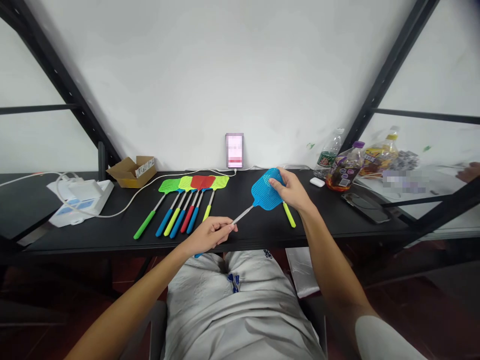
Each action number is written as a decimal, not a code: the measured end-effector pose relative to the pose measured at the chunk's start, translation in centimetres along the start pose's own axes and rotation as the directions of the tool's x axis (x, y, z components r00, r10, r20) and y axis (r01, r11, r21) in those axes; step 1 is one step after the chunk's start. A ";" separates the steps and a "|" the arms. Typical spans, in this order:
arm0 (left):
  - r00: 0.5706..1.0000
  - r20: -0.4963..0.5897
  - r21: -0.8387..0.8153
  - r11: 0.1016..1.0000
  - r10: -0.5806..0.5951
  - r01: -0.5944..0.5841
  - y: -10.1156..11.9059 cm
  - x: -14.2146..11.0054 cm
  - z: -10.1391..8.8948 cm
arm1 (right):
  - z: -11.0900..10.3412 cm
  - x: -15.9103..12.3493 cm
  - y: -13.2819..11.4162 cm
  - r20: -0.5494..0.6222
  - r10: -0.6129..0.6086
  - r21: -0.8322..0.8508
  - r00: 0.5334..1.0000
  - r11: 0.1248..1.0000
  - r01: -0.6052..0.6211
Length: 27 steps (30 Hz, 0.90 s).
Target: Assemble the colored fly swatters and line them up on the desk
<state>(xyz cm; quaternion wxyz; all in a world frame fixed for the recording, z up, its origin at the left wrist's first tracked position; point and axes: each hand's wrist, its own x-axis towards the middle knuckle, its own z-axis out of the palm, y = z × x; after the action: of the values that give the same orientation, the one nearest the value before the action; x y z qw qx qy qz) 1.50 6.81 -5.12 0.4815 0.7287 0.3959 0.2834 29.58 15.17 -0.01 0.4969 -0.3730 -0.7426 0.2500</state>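
Observation:
I hold a blue fly swatter (264, 192) over the black table (337, 227). My left hand (210, 235) is closed round its metal shaft and blue handle near the table's front edge. My right hand (292, 190) grips the blue mesh head at its right side. Under my right hand lies another swatter with a yellow-green handle (289, 215). To the left, a row of several swatters (187, 200) lies side by side, with green, yellow and red heads and green, blue, yellow and red handles.
A phone (234, 150) stands against the wall, with a cable. A cardboard box (132, 171) and white power strips (80, 200) sit at left. Bottles (343, 170), a white case (317, 182) and a dark phone (365, 207) lie at right. Another person's hand (468, 172) shows far right.

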 end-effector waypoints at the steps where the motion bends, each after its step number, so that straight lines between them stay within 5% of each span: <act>1: 1.000 0.000 0.003 1.000 0.001 -0.001 0.0 0.0 0.0 | 0.0 0.0 0.0 0.008 0.000 0.009 1.000 1.000 0.000; 16: 1.000 -0.011 0.012 1.000 0.025 -0.025 0.2 0.0 -0.1 | 0.6 0.0 -0.1 0.023 0.019 0.179 1.000 0.984 -0.023; 19: 0.999 -0.030 -0.015 1.000 0.014 -0.014 0.0 0.1 0.1 | 1.1 0.3 0.4 -0.122 0.107 0.215 0.987 0.973 -0.079; 22: 0.992 -0.120 -0.091 0.995 0.031 -0.042 -0.2 0.3 0.1 | 1.9 0.5 0.5 -0.244 0.294 0.321 0.924 0.924 -0.209; 24: 0.981 -0.189 -0.134 0.989 0.035 -0.061 -0.3 0.4 0.1 | 2.5 0.2 0.1 -0.095 0.390 0.339 0.916 0.878 -0.339; 27: 0.978 -0.207 -0.136 0.989 0.029 -0.058 -0.2 0.4 0.2 | 4.1 -0.6 -1.3 0.386 0.368 0.228 0.846 0.850 -0.474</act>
<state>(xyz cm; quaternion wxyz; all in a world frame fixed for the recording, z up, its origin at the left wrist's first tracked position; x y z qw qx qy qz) 1.76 7.10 -5.36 0.4824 0.6685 0.4061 0.3944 25.50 13.92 -0.94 0.3513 -0.3975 -0.6634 0.5277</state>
